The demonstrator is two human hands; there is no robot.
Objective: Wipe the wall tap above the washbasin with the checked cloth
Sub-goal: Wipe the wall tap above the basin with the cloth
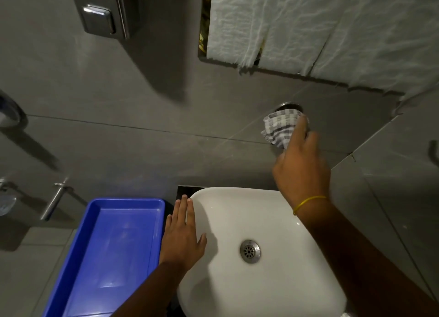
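The right hand [301, 164] is up at the grey wall, and its fingers are closed around the checked cloth [280, 128]. The cloth is bunched up and pressed over the wall tap [288, 105]. Only the round metal ring of the tap peeks out above the cloth, where it meets the wall. The rest of the tap is hidden under the cloth and the hand. A yellow band [308, 202] goes around the right wrist.

The left hand [181, 236] is open and flat, holding nothing. It rests on the left rim of the white washbasin [273, 212], with its fingers pointing at the wall.

The washbasin sits right under the tap. Its bowl is bare, with a metal drain [250, 251] in the middle. There is free wall between the back edge of the washbasin and the cloth.

A blue tray [95, 257] lies just beside the washbasin on the left, and the left hand is between them. A metal box [102, 10] hangs high on the wall to the left, well away from the tap. White crinkly paper [320, 31] covers the wall above the tap, and its torn bottom edge ends a little above the ring.
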